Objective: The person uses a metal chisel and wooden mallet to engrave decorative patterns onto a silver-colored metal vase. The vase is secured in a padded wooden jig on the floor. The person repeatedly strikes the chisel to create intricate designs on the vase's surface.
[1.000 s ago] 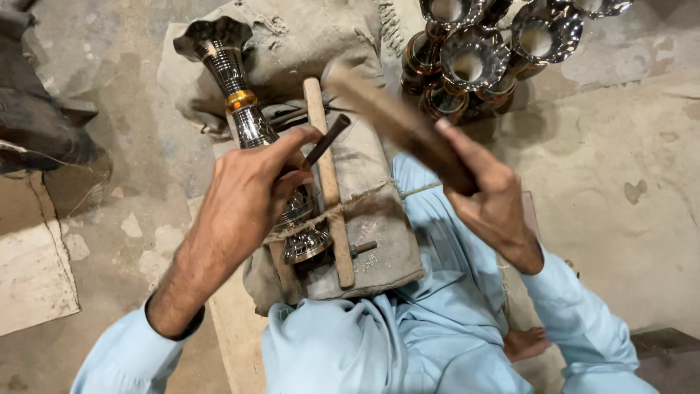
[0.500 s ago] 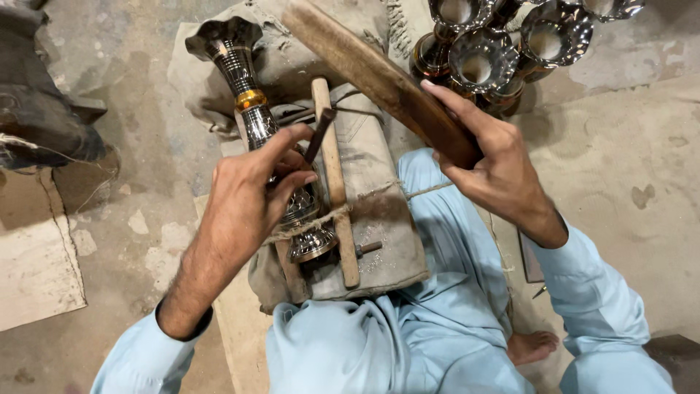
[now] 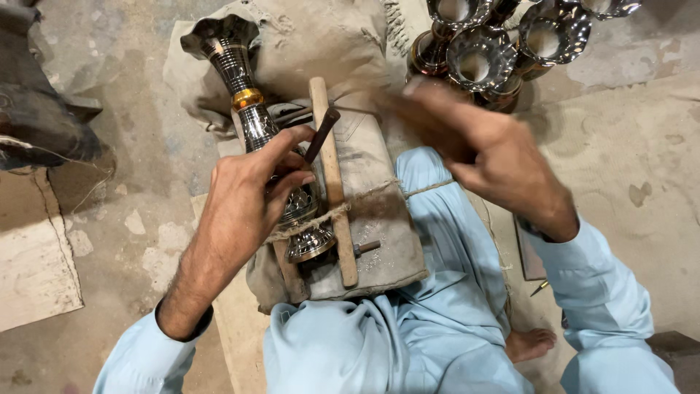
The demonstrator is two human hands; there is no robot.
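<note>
A dark, shiny metal vase point(image 3: 244, 109) with a gold band lies on a cloth-wrapped pad point(image 3: 379, 219) on my lap. A cord point(image 3: 364, 198) ties it down beside a wooden slat point(image 3: 332, 190). My left hand point(image 3: 244, 201) rests on the vase's lower body and pinches a short dark chisel point(image 3: 321, 133), its tip against the metal. My right hand point(image 3: 496, 157) is blurred with motion above the pad. It grips a wooden mallet point(image 3: 386, 98), which shows only as a brown streak near the chisel's top.
Several finished metal vases point(image 3: 474, 62) stand together at the top right. A dark bundle point(image 3: 44, 124) lies at the left, with a pale slab point(image 3: 33, 255) below it. The ground is bare concrete point(image 3: 627, 146). My bare foot point(image 3: 532, 343) shows at the lower right.
The mallet was raised above the pad and has swung down towards the chisel, blurring my right hand. My left hand and the chisel stay on the vase.
</note>
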